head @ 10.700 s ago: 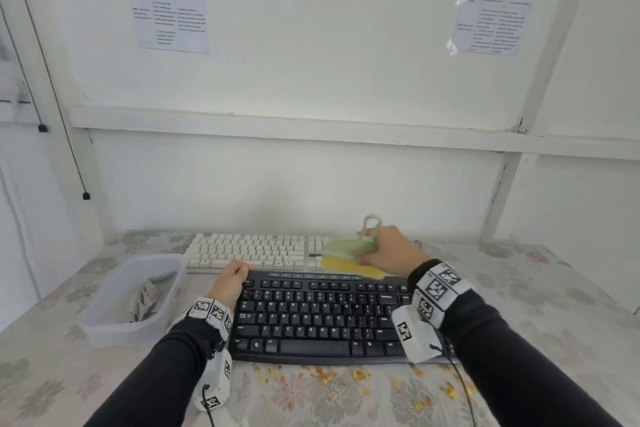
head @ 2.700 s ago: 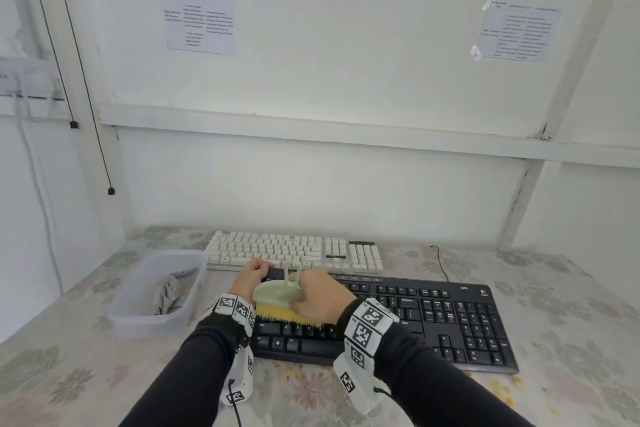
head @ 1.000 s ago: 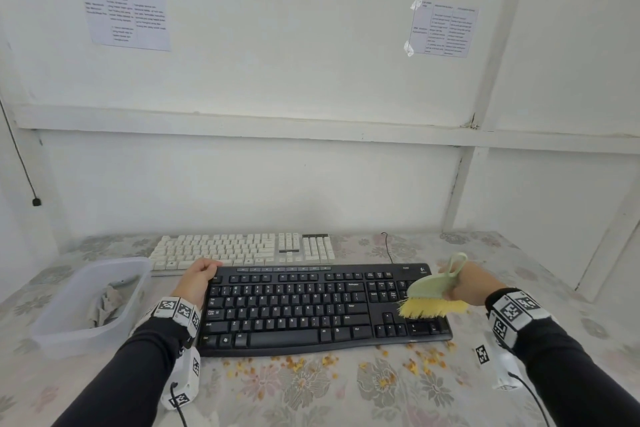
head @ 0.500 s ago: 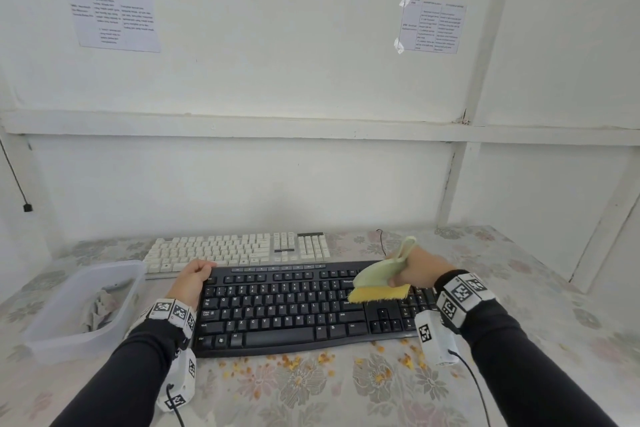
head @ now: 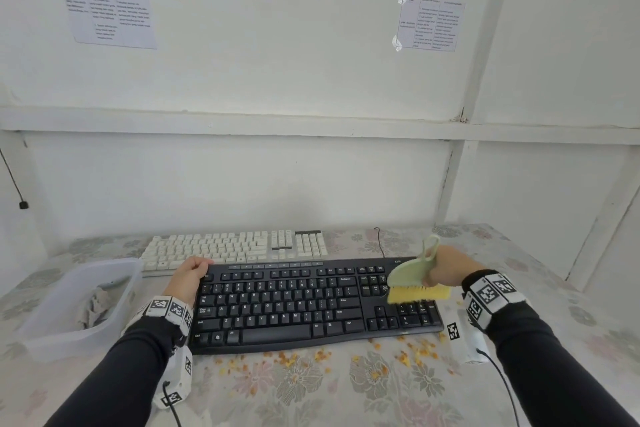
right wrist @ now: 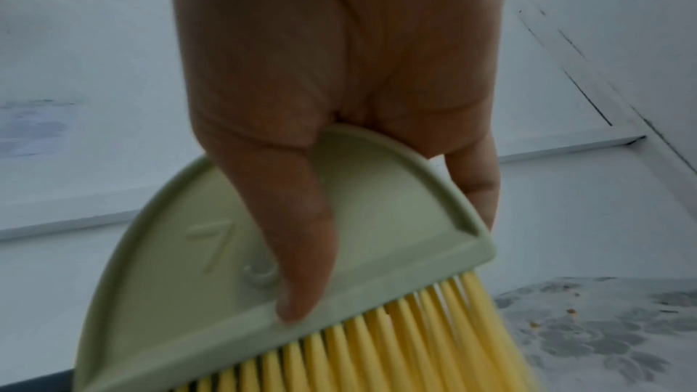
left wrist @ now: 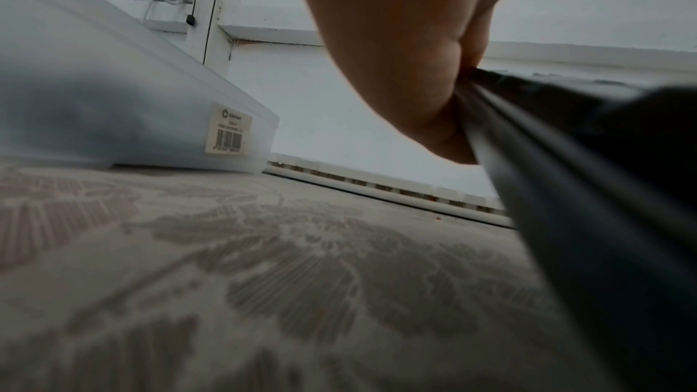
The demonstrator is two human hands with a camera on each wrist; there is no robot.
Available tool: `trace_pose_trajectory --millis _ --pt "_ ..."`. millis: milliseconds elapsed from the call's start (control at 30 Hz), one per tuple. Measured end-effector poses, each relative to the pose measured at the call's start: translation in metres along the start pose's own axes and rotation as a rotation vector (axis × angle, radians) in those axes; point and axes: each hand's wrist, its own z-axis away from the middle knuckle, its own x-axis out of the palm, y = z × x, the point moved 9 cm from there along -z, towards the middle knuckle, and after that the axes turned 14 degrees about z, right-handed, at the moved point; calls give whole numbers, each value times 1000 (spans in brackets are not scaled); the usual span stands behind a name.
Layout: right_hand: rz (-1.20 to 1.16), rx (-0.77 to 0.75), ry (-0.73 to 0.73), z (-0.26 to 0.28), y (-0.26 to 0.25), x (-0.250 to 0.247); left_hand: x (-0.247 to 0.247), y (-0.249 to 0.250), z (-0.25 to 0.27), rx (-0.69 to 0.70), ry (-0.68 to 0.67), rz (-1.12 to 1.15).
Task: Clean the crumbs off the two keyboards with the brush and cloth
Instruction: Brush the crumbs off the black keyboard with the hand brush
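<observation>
Head: R hand [head: 446, 269] grips brush [head: 414, 279].

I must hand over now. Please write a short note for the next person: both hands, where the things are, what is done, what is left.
Left hand grips the far-left corner of the black keyboard.
Right hand holds the brush, bristles over the number pad.
Crumbs lie on the tablecloth along the black keyboard's near edge.
White keyboard sits behind the black one.
Cloth is in the clear bin at left, unused.
Left: finish brushing, do the white keyboard, wipe with the cloth.
</observation>
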Motion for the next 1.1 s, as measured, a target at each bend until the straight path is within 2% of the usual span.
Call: trace_pose_trajectory --millis 100,267,433,567,667,800,933,1100 --pt "-104 -136 24 1 -40 -9 1 2 3 5 -7 -6" --pt "-166 -491 -40 29 -166 -6 5 9 9 16 -17 3" --pt "21 -660 -26 47 -266 11 5 7 12 3 -47 22" --pt "90 -731 -6 47 -310 28 7 6 14 -20 -46 93" --pt "90 -756 -2 50 -323 38 8 8 15 -17 -34 81" --pt "120 -724 18 49 -316 38 8 6 14 -23 -45 74" --pt "177 -715 -19 48 -294 39 4 4 10 -29 -53 30" --pt "115 -654 -64 41 -247 44 1 2 8 -28 -66 13"
